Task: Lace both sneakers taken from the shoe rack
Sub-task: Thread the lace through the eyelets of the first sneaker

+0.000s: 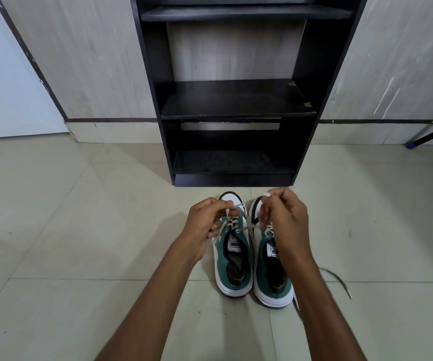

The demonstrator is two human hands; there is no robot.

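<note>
Sneakers point(252, 254) side-by-side; both hands point(207, 220) prob. pinching lace point(252, 227).

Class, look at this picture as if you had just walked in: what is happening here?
A person is lacing a pair of green and white sneakers on the tiled floor, in front of a black shoe rack. The left hand and the right hand each pinch part of a white lace above the left sneaker. The right sneaker stands close beside it, and another lace trails loose on the floor to its right.
</note>
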